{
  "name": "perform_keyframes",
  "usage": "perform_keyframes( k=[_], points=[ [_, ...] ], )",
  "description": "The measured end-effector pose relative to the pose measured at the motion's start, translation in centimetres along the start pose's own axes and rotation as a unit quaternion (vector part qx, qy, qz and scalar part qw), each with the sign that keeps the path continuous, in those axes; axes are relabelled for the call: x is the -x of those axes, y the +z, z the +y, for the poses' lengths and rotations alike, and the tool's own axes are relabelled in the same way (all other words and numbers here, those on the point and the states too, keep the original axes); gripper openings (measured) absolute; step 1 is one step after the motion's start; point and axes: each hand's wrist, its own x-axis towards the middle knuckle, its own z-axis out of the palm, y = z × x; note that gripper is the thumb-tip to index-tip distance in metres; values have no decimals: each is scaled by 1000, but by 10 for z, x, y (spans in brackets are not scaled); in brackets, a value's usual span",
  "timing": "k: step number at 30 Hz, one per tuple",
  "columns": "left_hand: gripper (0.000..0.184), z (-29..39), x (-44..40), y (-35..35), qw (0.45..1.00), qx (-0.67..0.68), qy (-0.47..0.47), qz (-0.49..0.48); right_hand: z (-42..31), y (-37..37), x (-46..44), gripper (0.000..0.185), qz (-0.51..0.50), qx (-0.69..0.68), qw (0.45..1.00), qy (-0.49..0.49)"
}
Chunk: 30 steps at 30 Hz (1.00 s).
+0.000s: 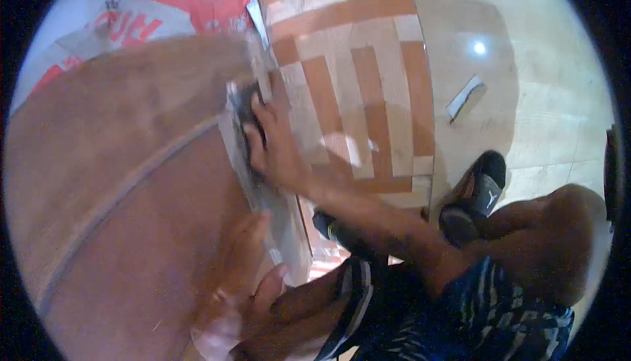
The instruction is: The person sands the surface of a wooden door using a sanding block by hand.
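Observation:
A large brown board (144,249) with a paler wood-grain band (125,105) fills the left side. Along its right edge runs a greyish strip (273,213), blurred so that its material is unclear. My right hand (282,154) reaches across to that edge, fingers closed over a dark, blocky tool (248,93); its kind cannot be made out. Nearer to me, my left hand (243,269) lies at the board's edge, thumb apart from the fingers, touching the strip or board. Nothing shows in its grasp.
White sacks with red print (158,19) lie beyond the board. On the floor at right is a pale broken scrap (465,98). A foot in a black slipper (483,193) and bent legs are close by. Brown-and-cream patterned tiles (361,78) cover the floor's middle.

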Motion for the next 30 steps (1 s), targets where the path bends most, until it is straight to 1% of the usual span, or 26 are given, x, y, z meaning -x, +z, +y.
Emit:
perform_keyframes(
  k=[2, 4, 6, 7, 8, 9, 11, 13, 15, 16, 19, 20, 22, 25, 26, 27, 28, 29, 30],
  points=[
    [64, -1, 2, 2, 1000, 14, -16, 1, 22, 2, -43, 51, -4, -32, 999, -33],
    [62, -3, 5, 4, 999, 32, -30, 9, 32, 1, -106, 52, -54, -63, 996, 14],
    [61, 0, 9, 5, 997, 55, -61, 14, 10, -6, -134, 50, -110, -71, 975, 180],
    [60, 0, 6, 6, 997, 52, -55, 13, 12, -2, -109, 49, -60, -20, 994, 89],
    [57, 0, 2, 2, 1000, 13, -11, 6, 11, 3, -56, 48, -4, 26, 1000, -3],
    [55, 0, -2, -3, 999, -24, 33, 2, 7, 7, -23, 46, 56, 74, 991, -93],
    [54, -3, 0, -1, 1000, -1, 19, -22, -18, 3, -9, 46, 43, 6, 999, -13],
    [53, -3, 9, 5, 1000, 5, 4, -29, -9, 9, -5, 45, 33, -4, 999, 5],
    [53, -5, 9, 9, 1000, -14, 19, -9, 36, 23, -77, 42, 31, -19, 999, 22],
    [53, -5, 8, 11, 999, -34, 32, -1, 35, 24, -104, 40, 21, -57, 994, 87],
    [54, -1, 10, 12, 996, -70, 54, -2, 19, -1, -117, 41, -108, -75, 977, 170],
    [54, -2, 7, 13, 996, -67, 57, -4, 23, 20, -76, 43, 11, 28, 997, 68],
    [54, -4, 2, 12, 996, -61, 63, -12, -20, 7, -6, 44, 46, -5, 999, 22],
    [54, -6, 0, 11, 996, -63, 61, -30, -38, 6, -2, 40, 36, 6, 995, 97],
    [54, -6, 2, 9, 995, -68, 61, -37, -26, 8, -21, 39, 35, 12, 996, 78],
    [54, -7, 3, 8, 994, -75, 62, -41, 3, 16, -59, 38, 35, 17, 998, 50],
    [54, -8, 4, 8, 994, -79, 66, -42, 29, 22, -100, 38, 26, -3, 998, 65],
    [54, -8, 6, 7, 993, -86, 67, -46, 40, 25, -122, 37, 16, -23, 996, 84],
    [54, -6, 6, 6, 992, -93, 70, -45, 42, 25, -114, 37, 1, -30, 996, 84]
  ],
)
